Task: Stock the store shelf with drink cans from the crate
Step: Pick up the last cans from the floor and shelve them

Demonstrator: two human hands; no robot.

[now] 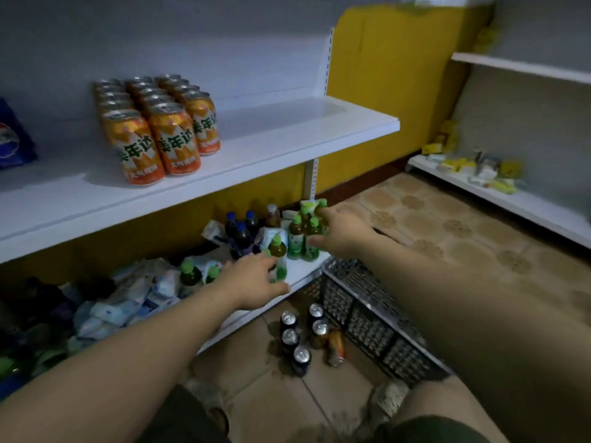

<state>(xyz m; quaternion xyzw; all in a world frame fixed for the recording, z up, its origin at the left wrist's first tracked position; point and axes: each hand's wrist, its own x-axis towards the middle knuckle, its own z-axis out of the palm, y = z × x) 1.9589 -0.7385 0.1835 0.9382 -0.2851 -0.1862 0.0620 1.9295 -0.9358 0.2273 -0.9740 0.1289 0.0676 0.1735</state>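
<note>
**Both hands at the bottom shelf, cans waiting on the floor**

The left hand (pixel 256 281) reaches over the front edge of the bottom shelf (pixel 300 269), fingers spread and loosely curved around a green-capped bottle (pixel 277 257); whether they actually grip it cannot be told. The right hand (pixel 340 233) extends further back, fingers against a cluster of green-capped bottles (pixel 302 233); its grasp is likewise unclear. Behind these stand dark bottles with blue caps (pixel 241 231), and to the left lies a heap of pale soft packets (pixel 134 295).

Just below the right forearm, a dark plastic crate (pixel 367 310) rests on the tiled floor (pixel 447 225), touching the shelf's corner. Beside the crate, several drink cans (pixel 302 334) stand upright on the floor, with one orange can (pixel 336 346) tilted.

On the upper shelf (pixel 287 139), orange cans (pixel 156 123) are arranged in three neat rows, front to back. A blue bag (pixel 12 139) sits at the far left.
</note>
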